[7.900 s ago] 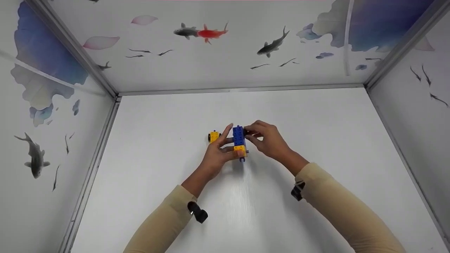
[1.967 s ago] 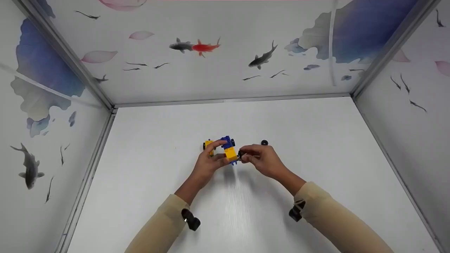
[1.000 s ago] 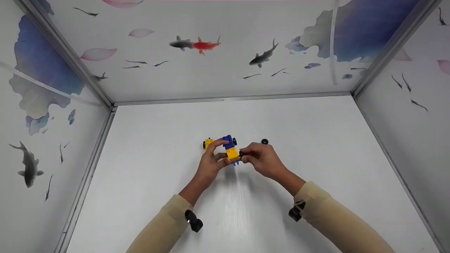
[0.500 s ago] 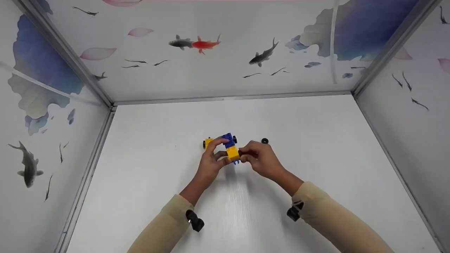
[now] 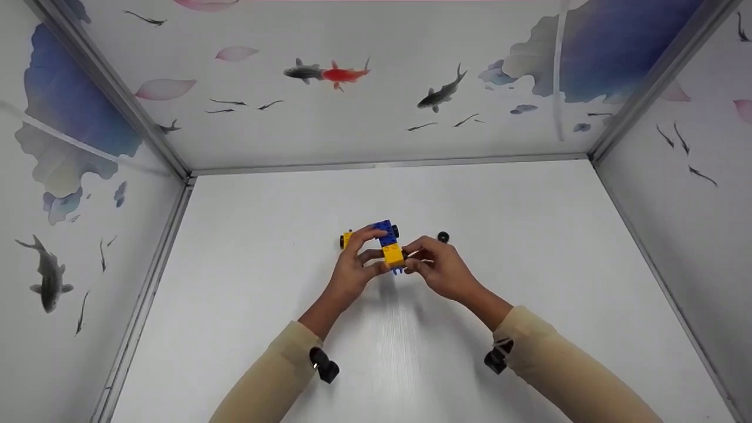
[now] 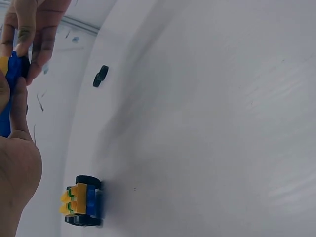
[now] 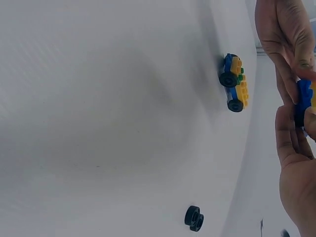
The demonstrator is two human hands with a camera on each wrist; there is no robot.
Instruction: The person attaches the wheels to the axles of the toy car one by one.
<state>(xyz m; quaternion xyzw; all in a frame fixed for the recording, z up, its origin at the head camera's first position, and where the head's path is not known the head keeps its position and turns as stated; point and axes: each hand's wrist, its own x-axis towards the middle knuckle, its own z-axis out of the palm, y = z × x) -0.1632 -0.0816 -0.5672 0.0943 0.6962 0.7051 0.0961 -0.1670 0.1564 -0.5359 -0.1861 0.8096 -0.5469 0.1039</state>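
My left hand (image 5: 351, 267) grips a toy car (image 5: 393, 256) of blue and yellow bricks, raised above the table. A black wheel (image 5: 395, 231) sits on the right side of its far, blue end. At the near, yellow end, my right hand (image 5: 437, 265) pinches another black wheel (image 6: 24, 66) against the car's right side. Fingers mostly cover that wheel, so whether it is seated on its axle cannot be told. The right wrist view shows both hands' fingertips meeting around the car's blue base (image 7: 303, 94).
A second toy car (image 6: 81, 202), yellow over blue with black wheels, stands on the white table (image 5: 282, 235) beyond my left hand. Loose black wheels (image 7: 193, 217) lie together beyond my right hand. Printed panels (image 5: 376, 129) wall the table at the back and sides.
Earlier my right hand worked at the car's far end, where a wheel now sits. It has since moved to the near end, and in the last second its wheel has closed on the car's side.
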